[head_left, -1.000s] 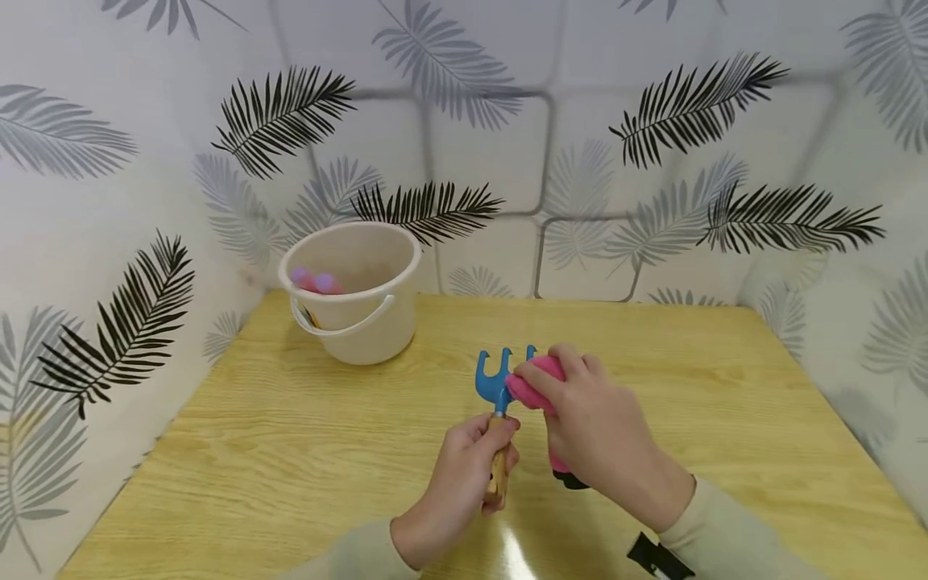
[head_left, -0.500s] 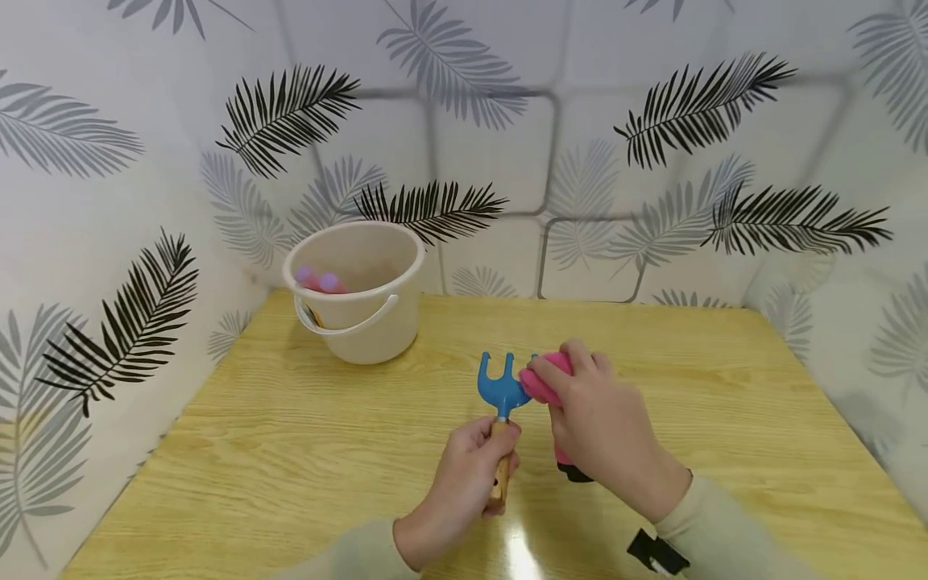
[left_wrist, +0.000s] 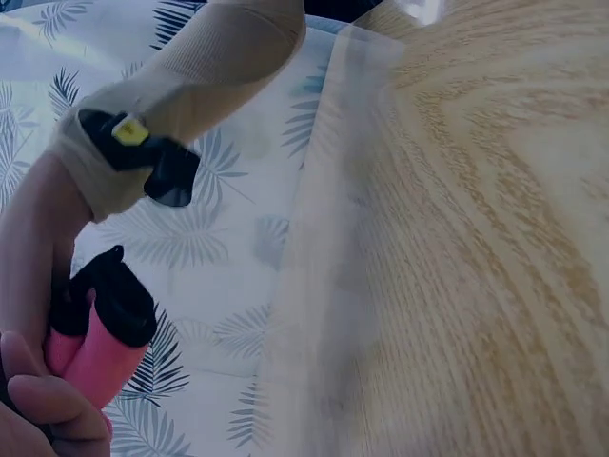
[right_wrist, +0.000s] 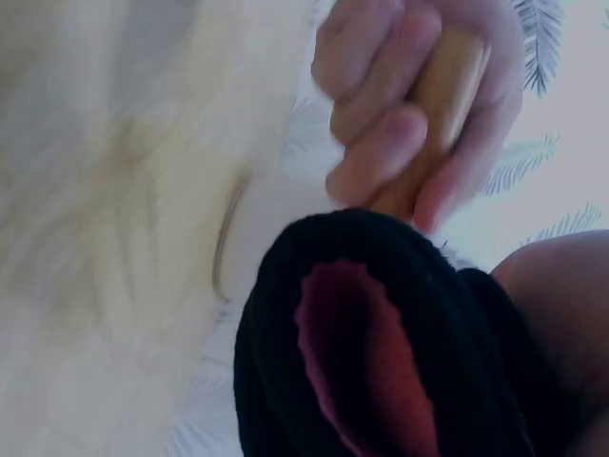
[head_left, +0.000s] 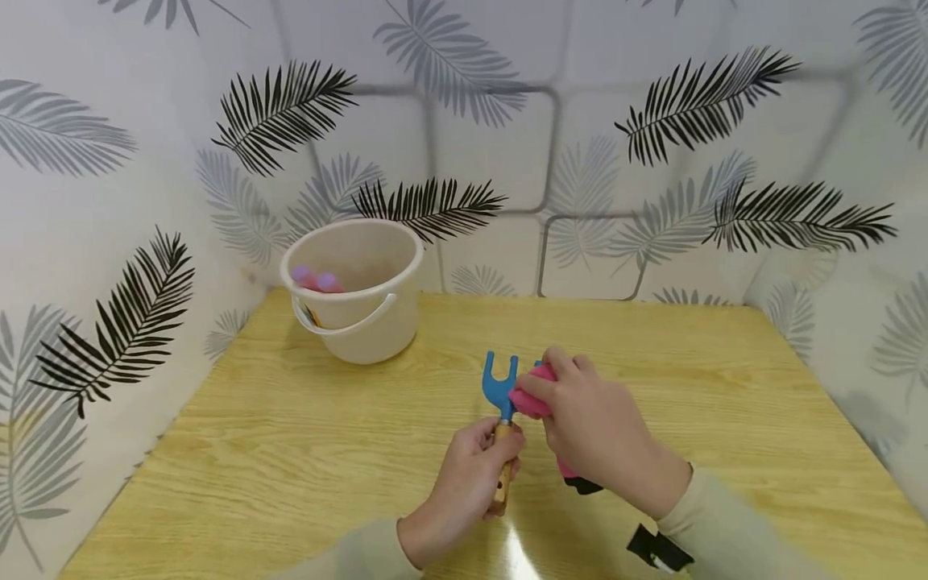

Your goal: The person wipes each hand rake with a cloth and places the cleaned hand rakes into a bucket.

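My left hand [head_left: 470, 467] grips the wooden handle [right_wrist: 447, 95] of a small garden hand rake with a blue three-tined head [head_left: 499, 388]. The tines point away from me, above the table. My right hand [head_left: 598, 423] pinches a pink cloth piece [head_left: 532, 396] against the right side of the blue head, partly covering it. The lower end of that cloth hangs below the right palm and has a black edge [head_left: 582, 485]. In the right wrist view this black cuff-like edge [right_wrist: 366, 233] opens onto a pink inside. Part of the cloth is hidden behind the right hand.
A cream bucket [head_left: 373, 334] with a white handle [head_left: 355, 326] stands at the back left of the wood-grain table [head_left: 290, 451]. Pink things with lilac ends [head_left: 328, 282] lie in it. Leaf-patterned walls [head_left: 478, 137] enclose the table behind and at both sides.
The pink cloth has shifted slightly left and down over the rake's head, covering more of it. The rake has turned slightly in the left hand. The bucket has not moved.
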### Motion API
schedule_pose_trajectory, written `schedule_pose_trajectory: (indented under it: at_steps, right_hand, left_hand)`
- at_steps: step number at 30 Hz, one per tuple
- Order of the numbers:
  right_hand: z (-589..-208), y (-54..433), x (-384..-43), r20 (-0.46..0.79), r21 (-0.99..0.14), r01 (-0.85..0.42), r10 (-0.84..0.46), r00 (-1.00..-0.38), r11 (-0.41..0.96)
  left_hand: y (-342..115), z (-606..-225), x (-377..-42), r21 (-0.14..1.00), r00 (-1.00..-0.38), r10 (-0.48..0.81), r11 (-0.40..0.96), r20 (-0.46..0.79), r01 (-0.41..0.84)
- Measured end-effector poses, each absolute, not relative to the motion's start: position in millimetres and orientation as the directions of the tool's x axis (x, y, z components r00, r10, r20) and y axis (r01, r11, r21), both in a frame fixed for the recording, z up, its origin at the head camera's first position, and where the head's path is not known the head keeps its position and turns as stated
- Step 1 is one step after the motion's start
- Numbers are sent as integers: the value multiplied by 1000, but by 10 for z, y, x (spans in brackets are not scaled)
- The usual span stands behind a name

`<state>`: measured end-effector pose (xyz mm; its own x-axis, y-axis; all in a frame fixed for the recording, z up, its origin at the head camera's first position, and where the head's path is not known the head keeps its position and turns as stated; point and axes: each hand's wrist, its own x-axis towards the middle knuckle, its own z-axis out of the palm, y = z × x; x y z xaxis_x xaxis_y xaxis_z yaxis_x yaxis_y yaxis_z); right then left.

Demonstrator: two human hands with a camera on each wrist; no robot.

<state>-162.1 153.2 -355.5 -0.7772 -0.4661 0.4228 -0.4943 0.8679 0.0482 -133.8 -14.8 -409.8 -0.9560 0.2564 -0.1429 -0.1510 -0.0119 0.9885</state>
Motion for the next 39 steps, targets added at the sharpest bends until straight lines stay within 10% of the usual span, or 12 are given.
schedule_pose_trajectory:
  at_steps: [39]
  right_hand:
    - [-3302, 1303, -1983, 293, 162, -522, -546, -785, 837]
  left_hand:
    - [-166, -4123, -1352, 995, -932, 350, 43, -96, -86]
